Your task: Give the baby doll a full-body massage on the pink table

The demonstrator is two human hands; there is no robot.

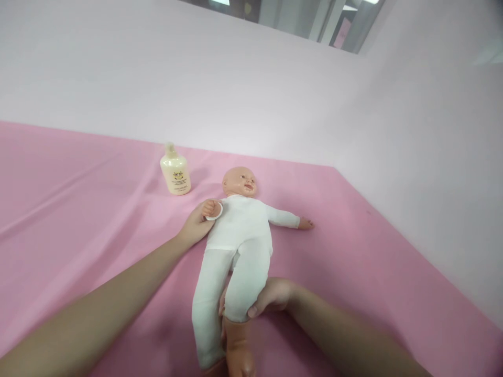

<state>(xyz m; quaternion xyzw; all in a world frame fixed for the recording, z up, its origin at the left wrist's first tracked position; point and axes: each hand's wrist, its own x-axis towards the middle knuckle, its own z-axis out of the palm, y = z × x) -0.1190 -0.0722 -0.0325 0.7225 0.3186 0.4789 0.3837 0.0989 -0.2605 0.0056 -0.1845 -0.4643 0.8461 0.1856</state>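
Observation:
A baby doll in a white long-sleeved top and white trousers lies on its back, head away from me. My left hand is closed round the doll's arm on the left, beside its chest. The doll's small fist and white cuff show at my fingers, most of which are hidden. My right hand grips the doll's lower leg on the right from beneath, just above the bare foot. The thumb lies on the near side, and fingertips show between the two legs. The doll's other arm stretches out to the right.
A pale yellow pump bottle with a dark printed label stands upright, left of the doll's head. Creased pink cloth covers the table. White walls rise behind and to the right, with a window at the top.

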